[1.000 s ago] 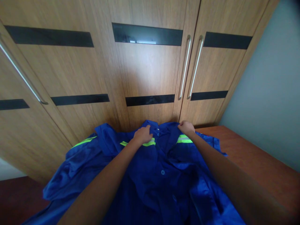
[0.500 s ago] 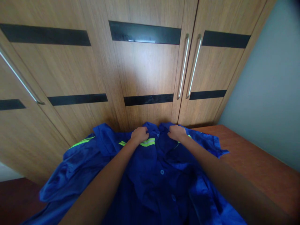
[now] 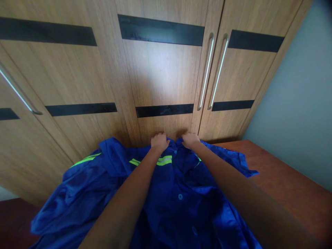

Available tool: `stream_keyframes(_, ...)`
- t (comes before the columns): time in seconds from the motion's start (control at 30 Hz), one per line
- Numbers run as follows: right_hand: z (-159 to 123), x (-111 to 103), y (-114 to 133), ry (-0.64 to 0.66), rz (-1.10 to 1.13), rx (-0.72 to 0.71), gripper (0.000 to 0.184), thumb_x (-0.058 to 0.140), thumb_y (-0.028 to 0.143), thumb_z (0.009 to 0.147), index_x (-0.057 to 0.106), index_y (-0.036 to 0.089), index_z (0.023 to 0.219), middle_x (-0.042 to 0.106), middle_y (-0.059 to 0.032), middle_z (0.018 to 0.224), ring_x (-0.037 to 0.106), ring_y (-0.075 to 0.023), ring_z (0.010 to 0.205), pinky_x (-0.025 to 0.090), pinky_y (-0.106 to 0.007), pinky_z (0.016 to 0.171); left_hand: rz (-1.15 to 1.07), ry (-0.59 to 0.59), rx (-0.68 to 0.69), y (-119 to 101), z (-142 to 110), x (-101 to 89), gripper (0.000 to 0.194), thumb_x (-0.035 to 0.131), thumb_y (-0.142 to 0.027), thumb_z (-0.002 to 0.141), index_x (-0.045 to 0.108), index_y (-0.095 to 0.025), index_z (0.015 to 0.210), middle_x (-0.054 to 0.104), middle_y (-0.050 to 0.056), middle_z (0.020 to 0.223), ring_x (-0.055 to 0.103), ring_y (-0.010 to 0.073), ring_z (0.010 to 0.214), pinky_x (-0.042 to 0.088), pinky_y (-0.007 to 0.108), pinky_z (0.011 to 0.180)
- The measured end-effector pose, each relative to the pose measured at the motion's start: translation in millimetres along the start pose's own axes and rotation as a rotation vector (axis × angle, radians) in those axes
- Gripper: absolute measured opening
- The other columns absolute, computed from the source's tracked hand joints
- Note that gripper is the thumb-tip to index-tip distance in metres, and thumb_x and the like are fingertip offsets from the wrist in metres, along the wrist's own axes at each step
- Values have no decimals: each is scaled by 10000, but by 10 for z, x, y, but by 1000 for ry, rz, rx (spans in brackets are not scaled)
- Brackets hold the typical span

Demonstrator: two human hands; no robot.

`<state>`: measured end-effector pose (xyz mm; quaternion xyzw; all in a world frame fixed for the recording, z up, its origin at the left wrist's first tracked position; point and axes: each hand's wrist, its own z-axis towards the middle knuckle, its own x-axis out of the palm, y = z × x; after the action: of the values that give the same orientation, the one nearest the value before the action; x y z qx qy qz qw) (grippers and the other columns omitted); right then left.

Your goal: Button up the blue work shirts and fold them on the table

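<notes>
A blue work jacket (image 3: 166, 193) with pale buttons and yellow-green reflective strips lies spread out, front side up, its collar toward the cupboard. My left hand (image 3: 159, 141) grips the left side of the collar, fingers curled over its far edge. On the collar's other side, my right hand (image 3: 191, 140) is closed on the cloth in the same way. Both fingertips are partly hidden behind the fabric. One sleeve lies bunched at the left; the other side reaches out to the right under my forearm.
A wooden cupboard (image 3: 160, 72) with black inset strips stands right behind the collar. It carries long metal handles (image 3: 206, 71). Reddish-brown surface (image 3: 275, 173) shows at the right, beside a grey-blue wall (image 3: 293, 103).
Both hands have moved up from the jacket's upper chest onto the collar's far edge. The collar's points now lie lower and partly under my fingers. The view has shifted slightly.
</notes>
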<state>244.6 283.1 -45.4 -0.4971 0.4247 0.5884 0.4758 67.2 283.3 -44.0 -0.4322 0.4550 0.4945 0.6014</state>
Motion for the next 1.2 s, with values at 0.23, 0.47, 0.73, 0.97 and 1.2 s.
stream_keyframes(0.23,80,8,-295,-25,207,130,303,623,200,737,692,172,1031,682,-132,1089,622,-262,1030,482,-324,838,13,21,-41,10,50,44,349,567,-286,820,602,-152,1140,671,177,1083,632,306,1032,498,406,851)
stream_keyframes(0.47,34,-104,-608,-151,547,234,306,454,211,842,697,198,1027,719,-10,721,664,-122,585,506,-192,565,-11,6,-75,25,40,15,302,533,-278,820,670,-155,1059,687,180,1043,653,315,984,522,401,802)
stream_keyframes(0.73,167,3,-491,-298,744,306,300,415,206,875,686,166,995,738,-53,822,699,-132,715,528,-193,635,-51,-105,-175,98,149,-239,319,469,-261,829,683,-159,1043,679,183,1050,636,325,1011,504,413,819)
stream_keyframes(0.97,203,205,-145,-123,803,108,375,580,74,745,644,158,1105,707,-61,1074,660,-151,979,504,-240,845,-161,-103,-218,86,229,-303,310,432,-340,876,638,-246,1088,693,96,1066,653,253,981,505,329,783)
stream_keyframes(1.2,-246,226,-162,-39,784,-16,454,511,14,766,597,156,1188,660,-74,1179,620,-142,1064,468,-264,933,-214,18,-17,31,-173,-404,317,480,-321,866,604,-276,1154,681,35,1140,624,203,1046,470,275,859)
